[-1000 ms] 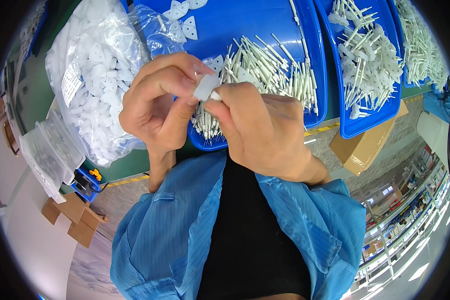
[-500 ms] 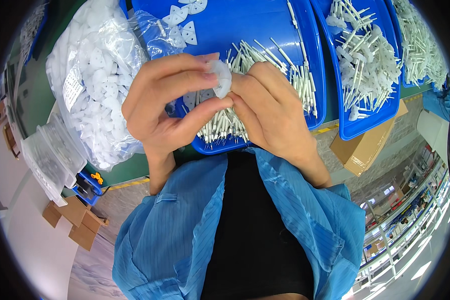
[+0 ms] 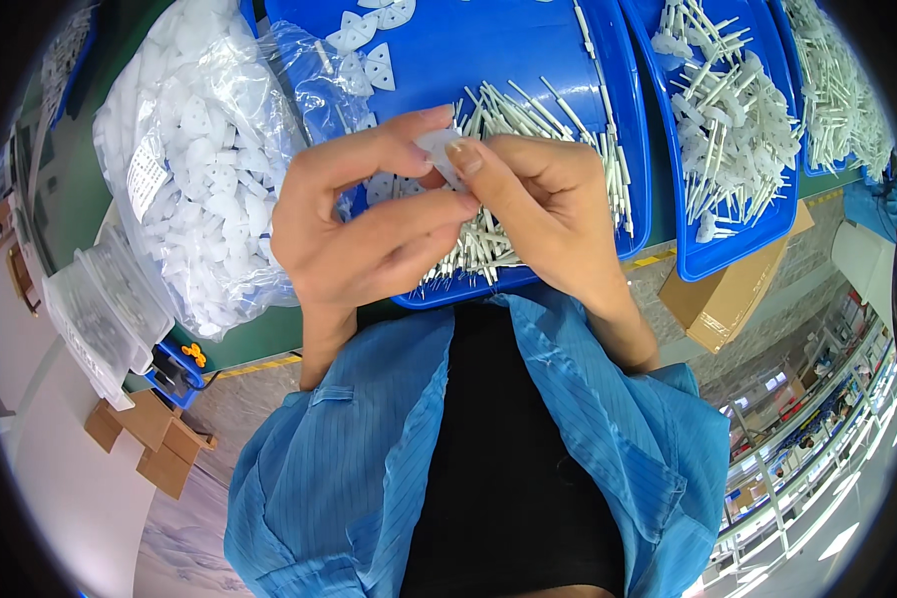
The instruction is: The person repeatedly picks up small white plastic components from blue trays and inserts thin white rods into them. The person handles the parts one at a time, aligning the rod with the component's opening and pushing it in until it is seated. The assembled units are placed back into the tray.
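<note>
Above the near part of a blue tray [image 3: 528,40], both hands meet on one translucent white plastic piece [image 3: 437,147]. The fingers of my left hand [image 3: 354,214] are closed on its left side, with the thumb beneath. My right hand [image 3: 548,209] pinches it from the right, thumb lying across its face. Whether a rod is joined to the piece cannot be made out, since the fingers cover much of it. Thin white rods [image 3: 483,244] with fine wire ends lie in the tray below the hands. Several loose white fan-shaped pieces [image 3: 379,66] rest at the tray's far left.
A clear bag [image 3: 204,189] full of white fan-shaped pieces stands left of the tray. On the right, another blue tray [image 3: 703,261] holds pieces joined with rods. Further right are more rods [image 3: 837,100]. Clear plastic containers [image 3: 110,309] sit at the left edge, above cardboard boxes [image 3: 164,439].
The white piece has been turned in the fingers. My right thumb has come up over its face, and my left hand has shifted slightly right, its fingers re-gripping.
</note>
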Available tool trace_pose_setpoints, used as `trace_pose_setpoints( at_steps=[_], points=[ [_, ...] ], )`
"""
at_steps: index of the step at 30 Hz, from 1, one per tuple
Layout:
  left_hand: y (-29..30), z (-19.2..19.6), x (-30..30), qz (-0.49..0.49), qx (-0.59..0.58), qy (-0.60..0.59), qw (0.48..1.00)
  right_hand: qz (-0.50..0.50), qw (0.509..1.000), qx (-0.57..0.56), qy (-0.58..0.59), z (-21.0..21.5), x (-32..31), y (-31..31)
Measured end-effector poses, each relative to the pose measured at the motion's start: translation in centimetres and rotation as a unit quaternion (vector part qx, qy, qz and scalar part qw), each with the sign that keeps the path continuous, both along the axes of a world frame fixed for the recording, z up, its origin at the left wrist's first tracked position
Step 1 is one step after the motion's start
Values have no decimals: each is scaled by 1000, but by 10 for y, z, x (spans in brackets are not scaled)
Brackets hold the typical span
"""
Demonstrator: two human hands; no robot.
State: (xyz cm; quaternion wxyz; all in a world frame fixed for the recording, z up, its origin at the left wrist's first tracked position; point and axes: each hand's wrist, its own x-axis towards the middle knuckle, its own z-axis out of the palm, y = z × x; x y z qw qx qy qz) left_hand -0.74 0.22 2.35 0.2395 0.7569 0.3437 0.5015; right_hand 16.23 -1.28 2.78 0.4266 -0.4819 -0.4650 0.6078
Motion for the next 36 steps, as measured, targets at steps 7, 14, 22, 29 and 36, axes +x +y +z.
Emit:
trace_pose_setpoints(
  at_steps=[7,14,22,29,36],
  points=[
    [-2,-6,8,-16,-44,-168,985,-51,931,186,-311,18,17,9],
    [-2,-12,-2,-46,-184,-236,953,26,863,140,-485,0,30,5],
    [-5,-7,2,-6,-309,-364,879,-70,962,144,-221,29,24,4],
    [-8,-11,2,8,-287,-347,893,66,947,180,-259,21,2,-12],
    [-8,-7,3,-16,-301,-373,877,41,966,129,-219,21,-8,-14]
  ],
)
